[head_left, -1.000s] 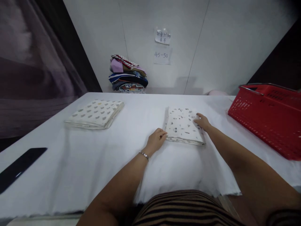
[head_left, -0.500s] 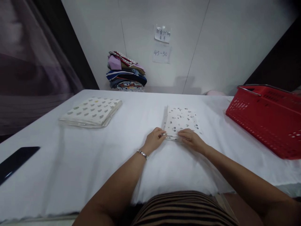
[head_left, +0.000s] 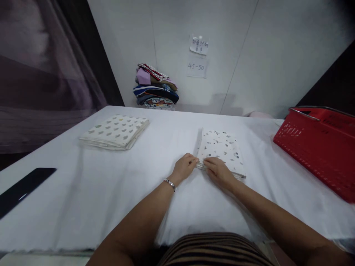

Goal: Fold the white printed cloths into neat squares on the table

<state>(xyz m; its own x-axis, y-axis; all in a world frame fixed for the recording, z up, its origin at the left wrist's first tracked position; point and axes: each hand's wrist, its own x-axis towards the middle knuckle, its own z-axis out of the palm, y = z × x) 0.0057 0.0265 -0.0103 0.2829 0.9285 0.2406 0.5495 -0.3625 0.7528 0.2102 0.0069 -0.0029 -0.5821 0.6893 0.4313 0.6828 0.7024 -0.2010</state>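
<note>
The left hand point(head_left: 184, 166) pinches the printed cloth point(head_left: 220, 146) at its 7 o'clock corner, thumb and fingertips together. The right hand point(head_left: 219, 171), at 3 o'clock from it, lies with bent fingers over the near edge; whether its thumb grips beneath, I cannot tell. The cloth lies flat on the white tabletop point(head_left: 133, 199), folded into several layers. It looks light, soft and limp, nothing fragile, though loose layers could slide or splay; the layered near edge, taken through its full thickness at both corners, seems the surest hold. From this cloth, a red basket point(head_left: 318, 147) stands at 3 o'clock, a dark phone-like slab point(head_left: 26, 188) lies at 8, another folded cloth point(head_left: 116, 131) at 10, and a fabric stack point(head_left: 156, 90) at 11.
</note>
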